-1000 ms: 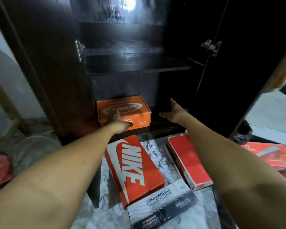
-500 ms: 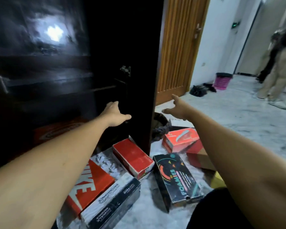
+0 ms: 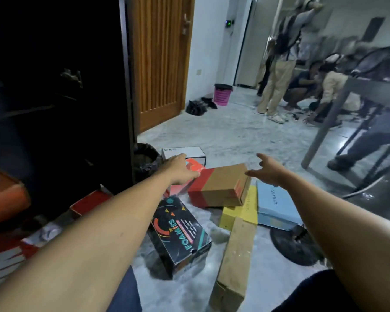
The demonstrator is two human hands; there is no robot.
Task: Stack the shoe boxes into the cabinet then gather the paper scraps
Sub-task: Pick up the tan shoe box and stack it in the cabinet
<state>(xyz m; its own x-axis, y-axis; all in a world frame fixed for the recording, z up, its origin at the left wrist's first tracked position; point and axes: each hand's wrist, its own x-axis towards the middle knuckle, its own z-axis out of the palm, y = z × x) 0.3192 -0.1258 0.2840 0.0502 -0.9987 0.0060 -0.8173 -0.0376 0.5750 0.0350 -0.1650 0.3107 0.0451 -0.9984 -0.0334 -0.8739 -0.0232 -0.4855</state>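
Several shoe boxes lie on the marble floor right of the dark cabinet [image 3: 54, 97]. A red-and-brown box [image 3: 221, 188] lies in the middle, between my two outstretched hands. My left hand [image 3: 180, 168] hovers over the coral box [image 3: 193, 166] at its left end, fingers relaxed. Near the box's right top corner, my right hand [image 3: 269, 170] is spread and holds nothing. A black FOAMIES box [image 3: 180, 233] lies nearer me. An orange box [image 3: 2, 192] sits low in the cabinet. Crumpled white paper [image 3: 47, 230] lies at the cabinet's foot.
Yellow [image 3: 241, 212] and light blue [image 3: 277, 206] boxes lie on the right, a long cardboard box [image 3: 234, 262] in front of them, a white box [image 3: 185, 153] behind. A black bag [image 3: 145, 158] stands by the cabinet door. Several people [image 3: 297, 86] and a table leg [image 3: 322, 129] occupy the far right.
My view has swung right, away from the cabinet interior. Both hands left the orange box in the cabinet and now reach over the red-and-brown box on the floor.
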